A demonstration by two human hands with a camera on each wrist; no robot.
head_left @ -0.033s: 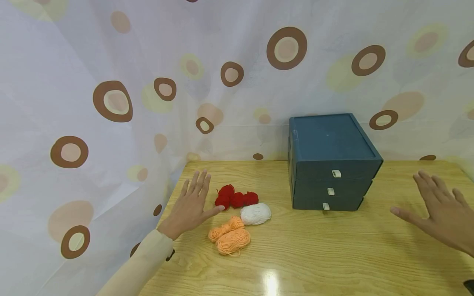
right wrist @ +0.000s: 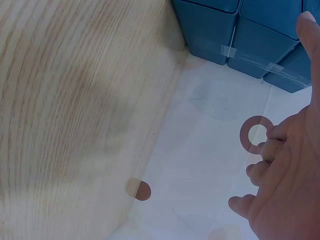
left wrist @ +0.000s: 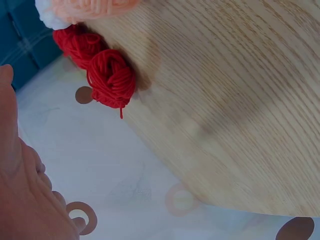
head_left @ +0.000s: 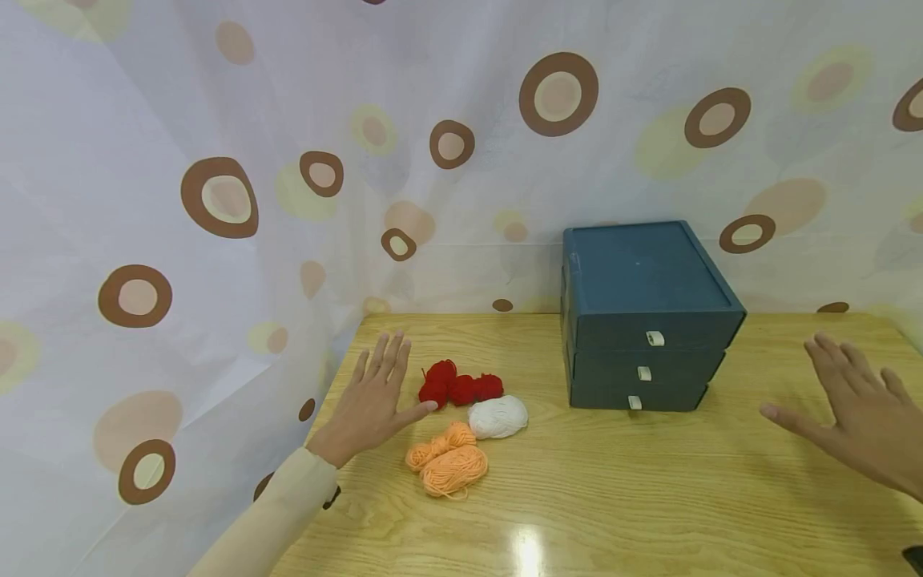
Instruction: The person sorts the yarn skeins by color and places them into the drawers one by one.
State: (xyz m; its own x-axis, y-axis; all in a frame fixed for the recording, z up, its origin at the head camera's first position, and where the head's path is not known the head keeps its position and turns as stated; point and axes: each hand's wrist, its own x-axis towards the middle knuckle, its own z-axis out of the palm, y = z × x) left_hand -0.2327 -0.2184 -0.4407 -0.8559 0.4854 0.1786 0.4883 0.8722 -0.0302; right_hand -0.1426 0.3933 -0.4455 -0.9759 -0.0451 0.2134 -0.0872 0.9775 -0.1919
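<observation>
Three small bundles of yarn lie left of centre in the head view on the light wooden table [head_left: 649, 497]: a lumpy red yarn skein [head_left: 459, 386], a white yarn ball [head_left: 497, 417] just below and right of it, and an orange yarn skein [head_left: 447, 463] lowest of the three. The left hand [head_left: 373, 405] is spread flat with fingers apart, its thumb tip at or just beside the red skein; it grips nothing. The right hand [head_left: 854, 417], at the right edge of the frame, is also spread wide and holds nothing, well apart from the dark blue three-drawer plastic box [head_left: 645, 316] standing in the centre right. All three drawers look closed and no yarn has been lifted, so as far as I can judge nothing is yet done. A dotted white curtain [head_left: 216, 120] fills the upper frame.
</observation>
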